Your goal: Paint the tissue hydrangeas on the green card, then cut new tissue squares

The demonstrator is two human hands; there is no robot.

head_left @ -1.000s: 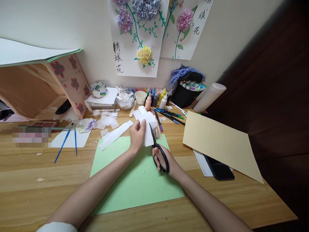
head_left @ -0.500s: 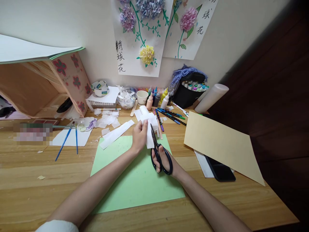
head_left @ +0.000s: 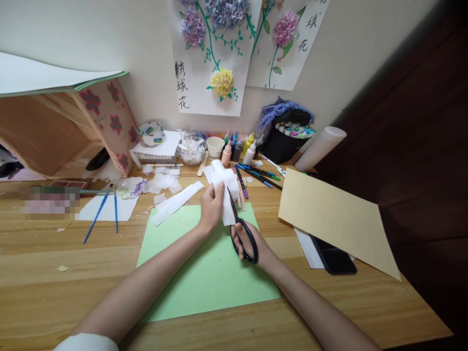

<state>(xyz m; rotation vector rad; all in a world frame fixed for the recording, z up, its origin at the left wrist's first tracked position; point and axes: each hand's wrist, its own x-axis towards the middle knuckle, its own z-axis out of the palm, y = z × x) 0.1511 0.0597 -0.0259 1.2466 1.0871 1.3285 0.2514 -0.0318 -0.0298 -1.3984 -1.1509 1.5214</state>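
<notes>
My left hand (head_left: 211,208) pinches a folded piece of white paper (head_left: 228,210) between thumb and fingers, raised over the far edge of a green sheet (head_left: 204,273). A rolled part of white paper shows just beyond it. My right hand (head_left: 252,241) has its fingers through the black handles of a pair of scissors (head_left: 243,242). The blades point up and away, lying along the right side of the white paper. Left of my left hand, a long white paper strip (head_left: 177,203) rests partly on the green sheet.
Scraps of white paper (head_left: 163,181), paintbrushes (head_left: 116,212), a paper cup (head_left: 215,147), paint bottles (head_left: 249,152) and pens (head_left: 261,178) lie around the back. To the right, a tan sheet (head_left: 336,219) partly covers a phone (head_left: 334,258). A flowered box (head_left: 106,126) stands left.
The scissors' handles have closed together, and the blades have come together along the paper's edge. My left hand and the paper have hardly moved.
</notes>
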